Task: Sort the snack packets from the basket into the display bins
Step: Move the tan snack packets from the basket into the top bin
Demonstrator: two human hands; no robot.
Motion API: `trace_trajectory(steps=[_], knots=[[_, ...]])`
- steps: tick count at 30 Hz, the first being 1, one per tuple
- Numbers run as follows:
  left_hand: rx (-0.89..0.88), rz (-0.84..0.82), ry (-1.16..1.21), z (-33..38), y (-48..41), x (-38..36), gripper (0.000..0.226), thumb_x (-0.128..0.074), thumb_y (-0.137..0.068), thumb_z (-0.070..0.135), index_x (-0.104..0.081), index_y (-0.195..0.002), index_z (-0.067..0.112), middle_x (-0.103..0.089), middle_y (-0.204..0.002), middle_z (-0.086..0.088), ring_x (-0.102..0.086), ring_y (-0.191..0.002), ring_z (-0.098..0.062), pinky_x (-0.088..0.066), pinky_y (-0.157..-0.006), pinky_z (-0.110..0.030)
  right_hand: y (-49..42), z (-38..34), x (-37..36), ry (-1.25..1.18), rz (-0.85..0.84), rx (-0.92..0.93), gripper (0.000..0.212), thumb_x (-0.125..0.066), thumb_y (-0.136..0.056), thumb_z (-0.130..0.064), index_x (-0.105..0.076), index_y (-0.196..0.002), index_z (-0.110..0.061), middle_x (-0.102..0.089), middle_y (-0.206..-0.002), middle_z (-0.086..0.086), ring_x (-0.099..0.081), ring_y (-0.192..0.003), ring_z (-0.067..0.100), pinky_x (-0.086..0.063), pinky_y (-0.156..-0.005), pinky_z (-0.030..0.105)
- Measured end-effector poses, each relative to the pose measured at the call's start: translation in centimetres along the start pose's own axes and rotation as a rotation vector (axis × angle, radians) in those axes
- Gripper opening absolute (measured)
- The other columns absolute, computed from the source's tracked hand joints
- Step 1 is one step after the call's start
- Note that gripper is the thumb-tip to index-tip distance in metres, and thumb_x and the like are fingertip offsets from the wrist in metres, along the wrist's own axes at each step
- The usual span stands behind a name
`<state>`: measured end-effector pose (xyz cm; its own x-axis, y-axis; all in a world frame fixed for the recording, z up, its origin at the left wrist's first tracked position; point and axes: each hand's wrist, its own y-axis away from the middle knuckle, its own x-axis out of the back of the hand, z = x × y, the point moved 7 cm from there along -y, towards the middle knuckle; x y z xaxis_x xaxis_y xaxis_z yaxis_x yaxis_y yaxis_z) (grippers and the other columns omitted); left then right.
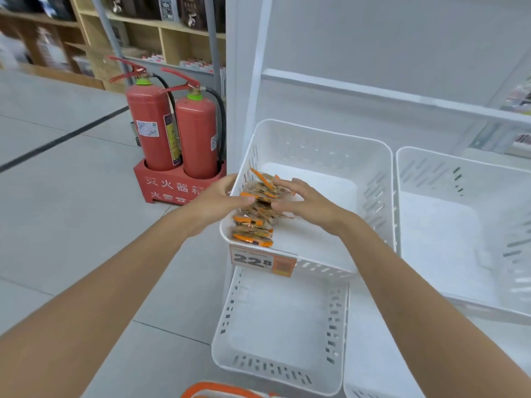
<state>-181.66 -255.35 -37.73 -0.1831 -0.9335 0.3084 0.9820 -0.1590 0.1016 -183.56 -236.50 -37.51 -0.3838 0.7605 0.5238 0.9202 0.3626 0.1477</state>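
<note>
Head view: left hand (221, 196), right hand (304, 203) pinch snack packets (254, 225) in bin (316, 147); basket (218, 389) cut off below; print blurred.

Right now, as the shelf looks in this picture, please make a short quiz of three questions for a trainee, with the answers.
1. True or false: the packets lie in the bin that carries the price tag.
2. How many fire extinguishers stand to the left of the shelf? A one, B two, C three.
3. Fill in: the left hand and the right hand both touch the ____.
Key: 1 true; 2 B; 3 packets.
</note>
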Motion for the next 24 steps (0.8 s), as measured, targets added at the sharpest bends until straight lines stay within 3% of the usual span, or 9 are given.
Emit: trace_trajectory(steps=[2,4,9,11,14,17,19,21,24], knots=[[-0.008,0.002,-0.003,-0.2,-0.3,-0.2,0.061,-0.073,-0.085,0.005,-0.048,-0.138,0.021,-0.066,-0.119,0.004,-0.066,-0.095,-0.004,-0.051,-0.071,-0.015,0.0,0.5,0.3,0.042,-0.058,-0.036,0.069,-0.074,-0.080,-0.047,-0.042,-0.142,-0.047,-0.026,-0.149,-0.003,-0.043,-0.130,0.016,-0.046,-0.104,0.044],[-0.033,0.021,-0.005,0.1,-0.3,-0.1,0.070,-0.078,-0.078,-0.001,-0.047,-0.138,0.021,-0.066,-0.116,0.003,-0.066,-0.095,-0.007,-0.052,-0.070,-0.016,-0.2,0.9,0.1,-0.044,-0.105,-0.042,0.072,-0.078,-0.076,-0.046,-0.044,-0.139,-0.049,-0.034,-0.147,-0.002,-0.051,-0.125,0.017,-0.053,-0.095,0.038],[-0.144,-0.082,-0.098,1.7,-0.1,-1.6,0.081,-0.092,-0.063,0.015,-0.052,-0.133,0.016,-0.069,-0.118,-0.003,-0.067,-0.109,-0.018,-0.055,-0.093,-0.044,-1.1,0.1,-0.9,-0.207,-0.149,-0.023,0.069,-0.076,-0.069,-0.026,-0.049,-0.130,-0.041,-0.042,-0.142,-0.008,-0.045,-0.130,0.013,-0.039,-0.107,0.035],[-0.136,-0.083,-0.072,1.4,-0.1,-1.7,0.082,-0.094,-0.061,0.024,-0.052,-0.132,0.016,-0.070,-0.118,-0.003,-0.067,-0.110,-0.019,-0.054,-0.095,-0.048,-1.5,-0.4,-0.9,-0.216,-0.111,-0.005,0.064,-0.071,-0.071,-0.016,-0.049,-0.129,-0.030,-0.045,-0.140,-0.005,-0.042,-0.132,0.016,-0.037,-0.107,0.033],[-0.111,-0.006,-0.027,1.0,0.2,-1.3,0.076,-0.090,-0.070,0.021,-0.049,-0.133,0.020,-0.068,-0.118,0.004,-0.066,-0.107,-0.009,-0.054,-0.094,-0.035,-1.7,-0.7,-0.8,-0.207,-0.064,-0.038,0.060,-0.059,-0.070,-0.003,-0.047,-0.126,-0.017,-0.048,-0.137,0.001,-0.042,-0.131,0.021,-0.036,-0.103,0.032],[-0.083,0.077,-0.019,1.0,0.8,-1.2,0.060,-0.082,-0.079,0.022,-0.048,-0.129,0.024,-0.064,-0.114,0.011,-0.062,-0.101,0.001,-0.050,-0.079,-0.015,-1.5,-0.9,-0.5,-0.155,-0.045,-0.079,0.069,-0.053,-0.061,-0.008,-0.055,-0.127,-0.027,-0.052,-0.126,-0.001,-0.043,-0.122,0.017,-0.036,-0.107,0.035],[-0.071,0.106,0.010,1.2,0.8,-1.1,0.053,-0.078,-0.083,0.024,-0.048,-0.126,0.029,-0.063,-0.113,0.012,-0.061,-0.101,0.000,-0.047,-0.073,-0.013,-1.0,-0.6,-0.1,-0.231,-0.046,-0.088,0.064,-0.058,-0.072,-0.010,-0.054,-0.132,-0.032,-0.055,-0.118,-0.009,-0.047,-0.116,0.008,-0.037,-0.109,0.037],[-0.069,0.145,0.047,1.5,0.7,-0.6,0.053,-0.077,-0.084,0.026,-0.046,-0.126,0.032,-0.061,-0.117,0.008,-0.061,-0.104,-0.006,-0.046,-0.070,-0.015,-0.8,-0.6,0.1,-0.285,-0.024,-0.052,0.055,-0.068,-0.084,-0.027,-0.052,-0.136,-0.035,-0.052,-0.126,-0.012,-0.049,-0.120,0.006,-0.040,-0.108,0.039],[-0.076,0.194,0.076,1.9,0.7,-0.4,0.056,-0.077,-0.084,0.023,-0.047,-0.131,0.027,-0.060,-0.118,0.002,-0.063,-0.100,-0.011,-0.048,-0.062,-0.014,-0.9,-1.5,-0.1,-0.159,0.054,0.033,0.043,-0.065,-0.091,-0.041,-0.054,-0.131,-0.032,-0.052,-0.131,-0.005,-0.055,-0.113,0.006,-0.047,-0.091,0.017]])
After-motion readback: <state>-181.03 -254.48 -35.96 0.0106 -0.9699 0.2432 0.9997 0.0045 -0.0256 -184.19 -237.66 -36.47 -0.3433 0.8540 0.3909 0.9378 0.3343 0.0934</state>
